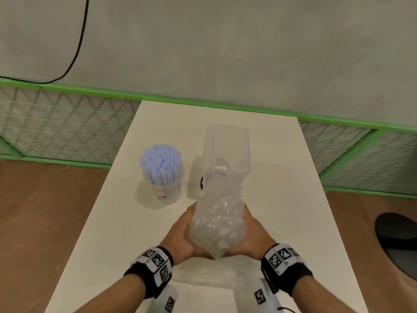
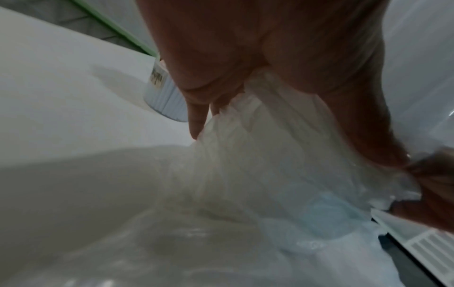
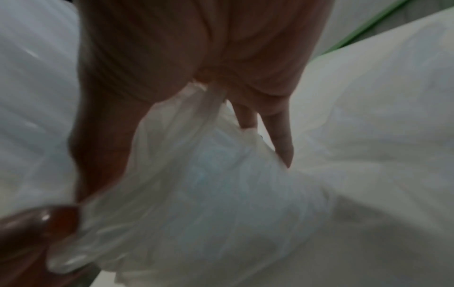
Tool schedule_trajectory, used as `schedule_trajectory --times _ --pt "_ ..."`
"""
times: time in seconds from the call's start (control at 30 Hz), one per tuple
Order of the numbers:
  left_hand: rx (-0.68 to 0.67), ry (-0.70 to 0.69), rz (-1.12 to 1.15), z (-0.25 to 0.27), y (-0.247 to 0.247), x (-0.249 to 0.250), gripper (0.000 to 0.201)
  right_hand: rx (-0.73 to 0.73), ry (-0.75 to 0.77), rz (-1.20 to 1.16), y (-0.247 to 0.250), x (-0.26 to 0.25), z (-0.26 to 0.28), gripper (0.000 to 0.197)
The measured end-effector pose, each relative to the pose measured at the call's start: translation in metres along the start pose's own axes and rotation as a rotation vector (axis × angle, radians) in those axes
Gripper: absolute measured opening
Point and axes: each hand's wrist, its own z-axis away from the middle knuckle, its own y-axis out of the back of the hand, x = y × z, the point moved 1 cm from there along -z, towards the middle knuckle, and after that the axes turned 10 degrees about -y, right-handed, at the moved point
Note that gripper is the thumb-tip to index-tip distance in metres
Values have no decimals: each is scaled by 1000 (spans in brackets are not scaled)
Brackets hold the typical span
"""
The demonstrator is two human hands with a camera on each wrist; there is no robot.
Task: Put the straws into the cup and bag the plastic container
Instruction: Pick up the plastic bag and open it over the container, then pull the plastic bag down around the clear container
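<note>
A clear cup [image 1: 165,190] packed with pale blue straws [image 1: 161,163] stands on the white table [image 1: 270,222], left of centre. To its right stands a tall clear plastic container [image 1: 226,150], its top open. A crumpled clear plastic bag [image 1: 217,222] rises in front of the container and reaches its near lower side. My left hand [image 1: 182,236] grips the bag's left side and my right hand [image 1: 250,236] grips its right side. The left wrist view shows the bag [image 2: 245,165] gathered in my fingers [image 2: 196,118], with the cup [image 2: 164,93] beyond. In the right wrist view my fingers [image 3: 282,139] pinch the bunched bag [image 3: 209,184].
A green-framed wire mesh fence [image 1: 67,127] runs behind the table against a grey wall. A black cable [image 1: 79,41] hangs on the wall at upper left. Brown floor lies on both sides, with a dark round object [image 1: 399,240] at the right edge.
</note>
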Motion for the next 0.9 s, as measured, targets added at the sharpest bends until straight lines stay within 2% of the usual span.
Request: schedule_trajectory --times 0.03,0.1,0.13,0.27,0.33,0.47,0.63,0.7,0.77,0.83,0.9 --pt "48 -15 12 0 -2 -4 93 53 3 -17 -1 0 2 119" --pt "171 117 191 -5 -5 -8 100 161 0 -78 -1 0 6 101" --pt "250 149 250 -7 -3 -6 97 210 0 -130 -2 -1 7 92" --pt "467 124 358 -16 1 12 90 373 30 -333 -11 -7 9 69" --pt "477 84 360 -17 4 20 96 396 41 -382 -11 -14 13 63" --pt "239 -47 231 -16 26 28 103 309 71 -367 9 -24 27 49" --pt "31 -73 307 -23 47 37 118 214 103 -373 26 -37 37 48" --pt "54 -69 303 -24 47 38 118 188 118 -347 26 -43 37 51" --pt "122 -69 275 -24 50 39 115 150 131 -310 26 -47 37 66" --pt "183 -78 269 -22 52 39 97 93 145 -241 20 -46 34 86" --pt "223 -60 336 -17 49 34 84 138 156 -209 13 -43 32 96"
